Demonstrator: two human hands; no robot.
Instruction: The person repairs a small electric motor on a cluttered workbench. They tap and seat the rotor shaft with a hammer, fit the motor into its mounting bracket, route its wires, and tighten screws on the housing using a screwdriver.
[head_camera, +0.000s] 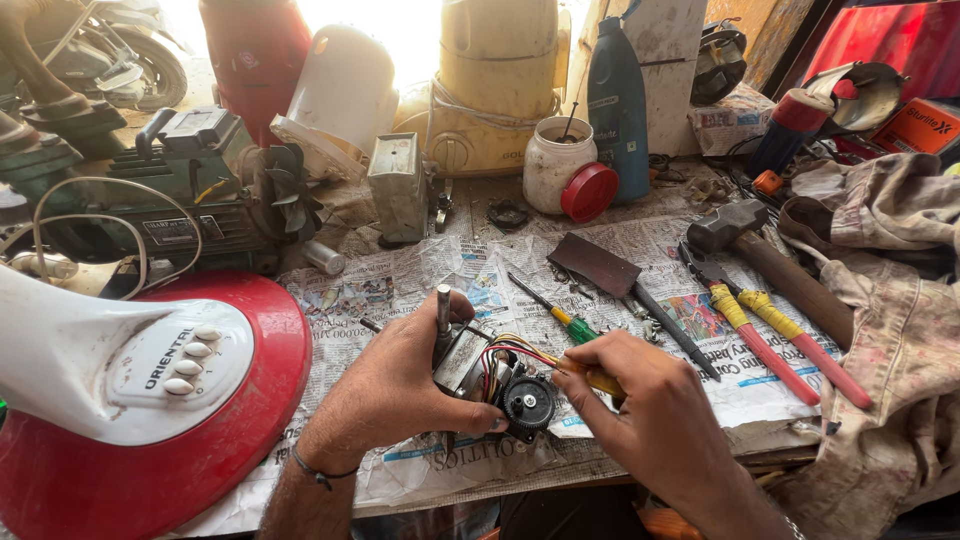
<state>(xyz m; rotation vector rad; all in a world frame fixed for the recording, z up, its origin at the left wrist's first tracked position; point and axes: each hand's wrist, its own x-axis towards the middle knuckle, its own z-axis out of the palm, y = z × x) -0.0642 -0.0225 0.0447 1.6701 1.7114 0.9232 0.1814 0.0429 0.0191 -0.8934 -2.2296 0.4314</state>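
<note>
My left hand (395, 385) grips a small fan motor (470, 365) with a steel shaft pointing up, coloured wires and a black gear (528, 402) on its near end. It holds the motor just above the newspaper-covered bench (400, 290). My right hand (655, 415) is closed on a yellow-handled tool (600, 381) whose tip meets the motor beside the wires. A green and yellow screwdriver (560, 315) lies just behind the motor.
A red and white fan base (150, 390) sits at the left. To the right lie a scraper (610, 272), red-handled pliers (760, 335), a hammer (760, 255) and a dirty cloth (890, 300). A white jar (555, 160), blue bottle (617, 100) and electric motor (190, 190) stand behind.
</note>
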